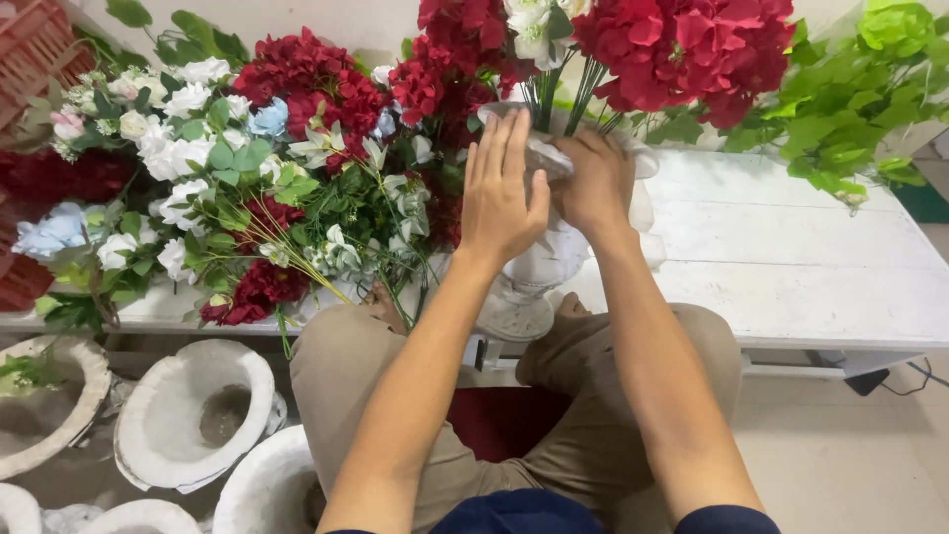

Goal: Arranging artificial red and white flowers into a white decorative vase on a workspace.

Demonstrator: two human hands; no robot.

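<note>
Both hands at the rim of a white pedestal urn

Left hand (pixel 502 193) lies flat, fingers together, on the urn (pixel 539 267); right hand (pixel 593 183) curls over its rim beneath red flowers (pixel 682 44), beside the white worktop (pixel 791 257)

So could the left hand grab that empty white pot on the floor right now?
Probably not without letting go first. The left hand lies flat on the white urn's rim on the white table. The empty pot sits low on the floor to the left, with nothing blocking it.
</note>
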